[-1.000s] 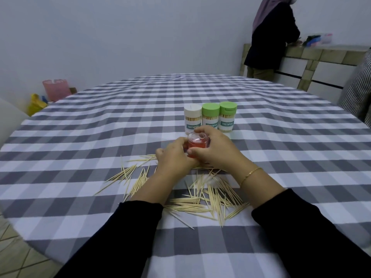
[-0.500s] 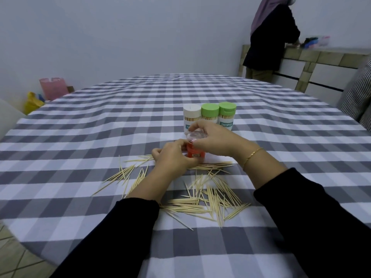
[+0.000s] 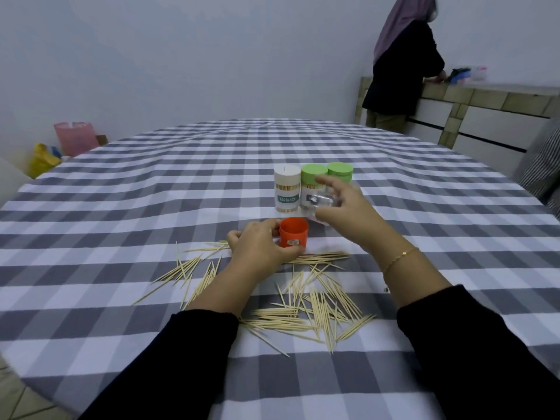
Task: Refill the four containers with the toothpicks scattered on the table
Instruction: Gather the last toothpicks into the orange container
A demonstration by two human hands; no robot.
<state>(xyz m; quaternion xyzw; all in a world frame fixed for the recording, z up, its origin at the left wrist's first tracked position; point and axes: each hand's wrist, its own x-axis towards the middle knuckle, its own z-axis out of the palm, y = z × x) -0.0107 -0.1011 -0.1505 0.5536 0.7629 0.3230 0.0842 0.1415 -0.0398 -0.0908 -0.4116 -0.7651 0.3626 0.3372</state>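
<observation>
- On the checked tablecloth (image 3: 127,207), near the middle, one orange container (image 3: 294,236) stands upright with its mouth open.
- Left hand (image 3: 262,248) curls round that orange container, thumb and fingers gripping its side.
- Right hand (image 3: 342,212) is raised just beyond it, fingers bent round one clear plastic piece (image 3: 321,201); blur keeps me from saying more about it.
- Behind stand three capped containers in a row, touching: one with a white cap (image 3: 286,194) and a "TOOTHPICK" label, two with green caps (image 3: 313,174) (image 3: 340,170), the rightmost partly hidden by the right hand.
- Four containers in all.
- Toothpicks lie scattered in two loose patches: a thinner one (image 3: 188,272) left of the left wrist, a denser one (image 3: 318,307) between the forearms; too many to count.
- One other person (image 3: 400,71) stands at a counter (image 3: 485,100) far right.
</observation>
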